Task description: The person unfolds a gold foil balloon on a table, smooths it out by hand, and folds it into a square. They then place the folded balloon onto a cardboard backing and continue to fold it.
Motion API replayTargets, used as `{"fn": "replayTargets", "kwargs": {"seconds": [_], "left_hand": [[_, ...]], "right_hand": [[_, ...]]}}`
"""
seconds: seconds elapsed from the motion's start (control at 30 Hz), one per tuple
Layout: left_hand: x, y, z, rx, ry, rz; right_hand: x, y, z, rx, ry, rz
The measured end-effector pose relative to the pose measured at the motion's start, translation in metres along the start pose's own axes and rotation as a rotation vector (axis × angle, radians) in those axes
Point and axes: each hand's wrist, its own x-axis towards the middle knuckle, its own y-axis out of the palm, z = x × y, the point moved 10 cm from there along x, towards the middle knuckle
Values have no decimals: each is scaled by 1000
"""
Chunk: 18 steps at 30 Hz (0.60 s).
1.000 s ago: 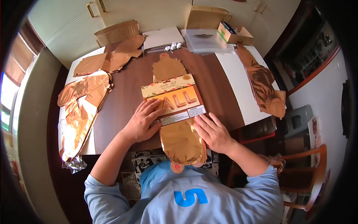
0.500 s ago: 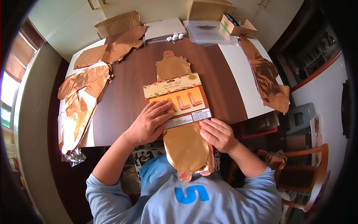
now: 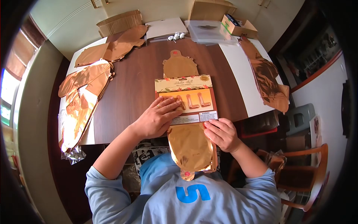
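We rest left hand [image 3: 158,117] flat on card [image 3: 184,83]; right hand [image 3: 224,135] half-curled, hold unclear — hard pressing could crease foil [image 3: 189,145] below card.

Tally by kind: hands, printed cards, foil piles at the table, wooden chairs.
Hands: 2 (left hand, right hand)
Printed card: 1
Foil piles: 4 (back-left pile, front-left pile, right-side pile, pile under the card)
Wooden chair: 1
Total: 8
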Motion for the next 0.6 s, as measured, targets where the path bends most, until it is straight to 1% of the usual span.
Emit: {"fn": "replayTargets", "kwargs": {"seconds": [0.1, 0.2, 0.3, 0.4, 0.5, 0.6], "left_hand": [[1, 0, -4, 4, -19, -6], [-7, -6, -7, 15, -74, -55], [-19, -20, -21, -33, -153, -39], [-31, -9, -32, -12, -158, 17], [-36, -2, -36, 90, -177, -86], [-38, 3, -35, 150, -185, -121]], "right_hand": [[0, -3, -2, 4, 7, 9], [0, -4, -4, 50, 24, 2], [1, -5, -10, 115, 50, 8], [2, -6, -14, 160, 71, -2], [4, -6, -15, 182, 72, 3], [4, -4, -20, 171, 128, -11]]}}
